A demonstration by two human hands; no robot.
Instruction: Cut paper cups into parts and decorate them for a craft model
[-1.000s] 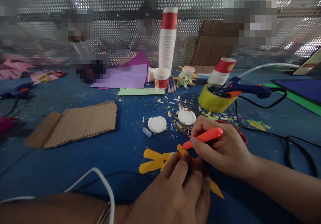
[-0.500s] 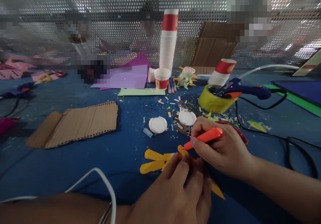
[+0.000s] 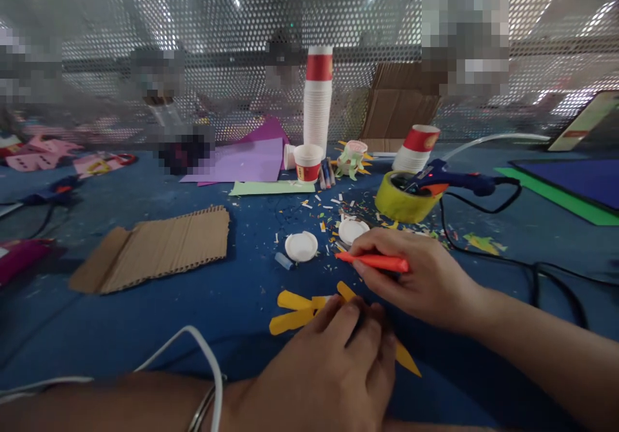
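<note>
Orange-yellow paper strips (image 3: pixel 293 311) lie on the blue table at the lower middle, spreading out from under my left hand (image 3: pixel 338 354). That hand presses down over them, its fingers bent and close together, so the middle of the paper is hidden. My right hand (image 3: pixel 416 277) grips an orange-red marker (image 3: pixel 382 262), its tip pointing left, raised a little beyond the strips. Two white paper discs, one on the left (image 3: pixel 301 246) and one on the right (image 3: pixel 353 231), lie past the strips. A short translucent blue piece (image 3: pixel 284 261) is beside the left disc.
Corrugated cardboard (image 3: pixel 169 248) lies on the left. Stacked paper cups (image 3: pixel 318 109) stand at the back, near purple paper (image 3: pixel 246 161). On the right a blue glue gun (image 3: pixel 454 179) rests on a yellow tape roll (image 3: pixel 403 203), its black cable trailing. A white cable (image 3: pixel 203 348) crosses near my left wrist.
My right hand has lifted the marker tip off the orange-yellow strip and moved it up and slightly left. My left hand stays on the paper. The camera view has tilted slightly.
</note>
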